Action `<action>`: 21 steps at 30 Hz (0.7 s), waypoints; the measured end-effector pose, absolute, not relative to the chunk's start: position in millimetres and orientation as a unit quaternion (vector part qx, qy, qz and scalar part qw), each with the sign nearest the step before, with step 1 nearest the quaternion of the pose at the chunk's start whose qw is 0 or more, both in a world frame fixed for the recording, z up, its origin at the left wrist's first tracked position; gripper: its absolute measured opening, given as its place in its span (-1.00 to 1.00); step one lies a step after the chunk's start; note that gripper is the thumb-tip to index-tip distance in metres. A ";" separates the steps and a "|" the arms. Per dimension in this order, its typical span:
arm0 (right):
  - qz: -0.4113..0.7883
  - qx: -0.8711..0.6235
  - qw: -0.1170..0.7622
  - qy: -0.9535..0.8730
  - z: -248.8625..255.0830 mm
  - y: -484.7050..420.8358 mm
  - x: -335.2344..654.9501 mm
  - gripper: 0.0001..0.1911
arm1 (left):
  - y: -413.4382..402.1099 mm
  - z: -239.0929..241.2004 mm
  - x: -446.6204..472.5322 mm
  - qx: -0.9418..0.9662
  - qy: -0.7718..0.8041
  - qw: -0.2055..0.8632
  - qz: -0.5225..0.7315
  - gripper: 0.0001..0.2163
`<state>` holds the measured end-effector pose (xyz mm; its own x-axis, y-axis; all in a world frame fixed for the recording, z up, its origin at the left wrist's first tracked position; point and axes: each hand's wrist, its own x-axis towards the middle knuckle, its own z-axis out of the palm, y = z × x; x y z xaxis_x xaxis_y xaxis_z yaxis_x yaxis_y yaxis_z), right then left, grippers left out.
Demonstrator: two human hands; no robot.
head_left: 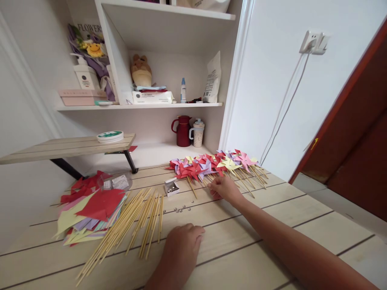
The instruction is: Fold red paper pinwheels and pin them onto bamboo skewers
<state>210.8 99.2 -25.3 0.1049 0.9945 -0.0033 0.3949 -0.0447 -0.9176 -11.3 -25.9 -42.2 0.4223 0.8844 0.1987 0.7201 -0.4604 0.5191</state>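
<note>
My right hand (224, 189) reaches to the near edge of a row of paper pinwheels (205, 167) on thin sticks. Its fingers are closed in a pinch beside the sticks; what they hold, if anything, is not clear. My left hand (181, 249) rests low on the wooden table, fingers curled in and the palm side hidden. To its left lie many loose thin wooden sticks (130, 221). Several small shiny metal pieces (181, 208) are scattered between the hands. Behind them a small open white box (172, 188) holds more such pieces.
A stack of coloured paper pieces (101, 205) lies at the left, with a clear plastic case (119, 181) behind it. Above is a small raised wooden stand (78, 145). At the back, a red jug (183, 131) and a speckled cup (198, 133) stand under a shelf (145, 107).
</note>
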 end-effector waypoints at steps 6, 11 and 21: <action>0.328 -0.611 0.389 -0.606 -26.4 93.3 217.6 -0.75 | -26.9 -38.3 -10.7 0.827 0.485 0.179 0.221 -0.71; 0.301 -0.585 0.394 -0.642 -24.5 83.1 211.3 -0.72 | -26.9 -38.0 -11.4 0.826 0.487 0.179 0.222 -0.71; 0.329 -0.492 0.381 -0.710 -28.8 55.7 185.6 -0.69 | -21.1 -43.2 -16.2 0.842 0.458 0.118 0.258 -0.73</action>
<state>185.6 55.7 -28.8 -0.2253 0.9496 0.2181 0.4475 0.2997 -0.8425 -16.2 -21.1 -43.2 0.4468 0.8331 0.3261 0.7113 -0.5519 0.4353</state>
